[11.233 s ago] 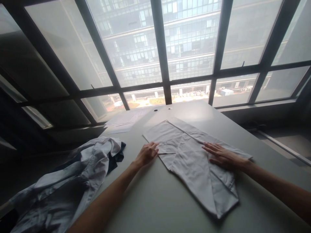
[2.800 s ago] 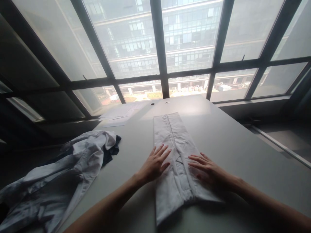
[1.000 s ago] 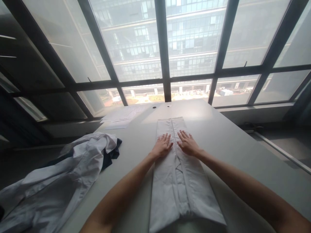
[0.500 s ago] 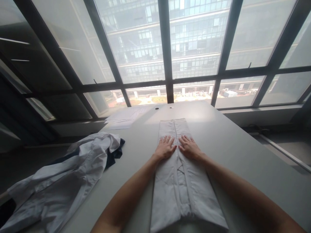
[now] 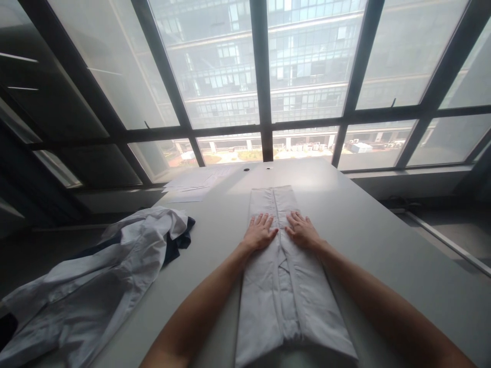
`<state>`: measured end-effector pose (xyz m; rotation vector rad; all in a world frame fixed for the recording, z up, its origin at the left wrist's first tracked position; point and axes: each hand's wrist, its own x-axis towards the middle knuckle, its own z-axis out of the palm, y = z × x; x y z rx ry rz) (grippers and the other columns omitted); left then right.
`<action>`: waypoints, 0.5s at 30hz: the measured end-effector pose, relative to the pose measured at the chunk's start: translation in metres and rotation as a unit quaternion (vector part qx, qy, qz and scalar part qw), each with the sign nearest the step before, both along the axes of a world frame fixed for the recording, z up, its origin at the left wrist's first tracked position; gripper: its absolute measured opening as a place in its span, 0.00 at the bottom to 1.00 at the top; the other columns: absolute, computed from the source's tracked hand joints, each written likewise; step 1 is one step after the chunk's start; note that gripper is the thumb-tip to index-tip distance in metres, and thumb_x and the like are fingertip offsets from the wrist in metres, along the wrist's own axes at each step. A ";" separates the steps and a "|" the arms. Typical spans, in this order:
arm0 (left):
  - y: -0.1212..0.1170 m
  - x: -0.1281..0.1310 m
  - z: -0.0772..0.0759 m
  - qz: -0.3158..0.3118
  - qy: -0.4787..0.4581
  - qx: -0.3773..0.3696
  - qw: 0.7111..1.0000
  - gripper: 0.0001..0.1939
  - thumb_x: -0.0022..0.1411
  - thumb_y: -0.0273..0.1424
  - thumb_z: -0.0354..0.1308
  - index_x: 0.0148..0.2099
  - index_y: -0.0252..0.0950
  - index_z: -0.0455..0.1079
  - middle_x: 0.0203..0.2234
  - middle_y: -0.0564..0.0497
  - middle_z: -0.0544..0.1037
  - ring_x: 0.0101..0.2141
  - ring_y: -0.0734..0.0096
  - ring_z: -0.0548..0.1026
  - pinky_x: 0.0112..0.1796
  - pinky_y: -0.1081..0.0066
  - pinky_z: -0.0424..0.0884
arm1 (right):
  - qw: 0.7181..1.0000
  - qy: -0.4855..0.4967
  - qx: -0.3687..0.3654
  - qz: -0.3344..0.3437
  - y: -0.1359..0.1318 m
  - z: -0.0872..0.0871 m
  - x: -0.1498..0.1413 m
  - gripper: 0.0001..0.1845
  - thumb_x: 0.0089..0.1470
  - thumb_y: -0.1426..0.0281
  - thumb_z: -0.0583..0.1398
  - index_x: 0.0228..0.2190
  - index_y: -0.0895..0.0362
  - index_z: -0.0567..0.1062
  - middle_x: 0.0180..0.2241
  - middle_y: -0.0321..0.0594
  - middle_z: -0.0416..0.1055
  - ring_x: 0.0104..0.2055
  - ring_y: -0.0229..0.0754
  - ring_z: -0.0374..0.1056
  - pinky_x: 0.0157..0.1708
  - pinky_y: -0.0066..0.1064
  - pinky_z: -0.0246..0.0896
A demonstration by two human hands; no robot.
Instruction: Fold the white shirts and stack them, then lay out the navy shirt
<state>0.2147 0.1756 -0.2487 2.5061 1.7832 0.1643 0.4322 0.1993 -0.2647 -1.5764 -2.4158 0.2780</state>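
A white shirt (image 5: 264, 301), folded into a long narrow shape, lies on the white table (image 5: 368, 245) in front of me. Its two sides meet along a line down the middle, and its near end spreads wider, close to the bottom of the view. My left hand (image 5: 261, 231) rests flat on the left half, fingers slightly apart and pointing away from me. On the right half lies my right hand (image 5: 302, 230), also flat with its fingers stretched out. Neither hand grips the cloth. The seam line shows between them.
A crumpled heap of white clothes (image 5: 115, 271) with a dark blue piece (image 5: 179, 243) lies at the table's left edge. Sheets of paper (image 5: 190, 184) lie at the far left, near two cable holes. Tall windows (image 5: 218, 66) stand behind the table.
Eleven seconds ago the shirt lay wider and slanted; now its sides are folded inward. Since 2.8 seconds ago both hands have slid farther up it. Over the last half second they barely move.
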 end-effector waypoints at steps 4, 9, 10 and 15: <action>-0.002 0.002 0.002 0.006 -0.006 0.001 1.000 0.36 0.74 0.51 0.38 0.74 0.35 0.51 0.72 0.40 0.51 0.71 0.49 0.47 0.67 0.45 0.44 | 1.000 -0.004 0.002 -0.005 0.000 -0.001 0.000 0.33 0.68 0.58 0.49 0.68 0.59 0.57 0.73 0.51 0.45 0.74 0.53 0.39 0.69 0.56 0.35; -0.002 0.002 0.001 0.009 -0.010 0.001 1.000 0.36 0.74 0.52 0.38 0.74 0.35 0.52 0.72 0.40 0.51 0.71 0.48 0.47 0.67 0.45 0.44 | 1.000 0.002 0.010 -0.008 -0.003 0.002 0.001 0.32 0.68 0.58 0.49 0.68 0.58 0.59 0.72 0.51 0.47 0.74 0.53 0.41 0.69 0.55 0.37; -0.002 0.002 0.000 0.008 -0.011 0.003 1.000 0.36 0.74 0.52 0.38 0.74 0.35 0.51 0.72 0.40 0.51 0.71 0.48 0.46 0.67 0.45 0.44 | 1.000 0.006 0.017 -0.012 -0.004 0.002 0.001 0.32 0.68 0.59 0.49 0.68 0.58 0.59 0.72 0.51 0.47 0.74 0.53 0.41 0.69 0.55 0.37; 0.001 0.001 -0.002 0.003 -0.013 0.005 1.000 0.37 0.74 0.52 0.38 0.75 0.37 0.49 0.73 0.42 0.48 0.72 0.48 0.43 0.67 0.44 0.42 | 0.996 0.028 0.086 -0.012 -0.009 0.008 -0.004 0.32 0.68 0.61 0.47 0.68 0.60 0.57 0.72 0.51 0.46 0.74 0.50 0.39 0.70 0.49 0.32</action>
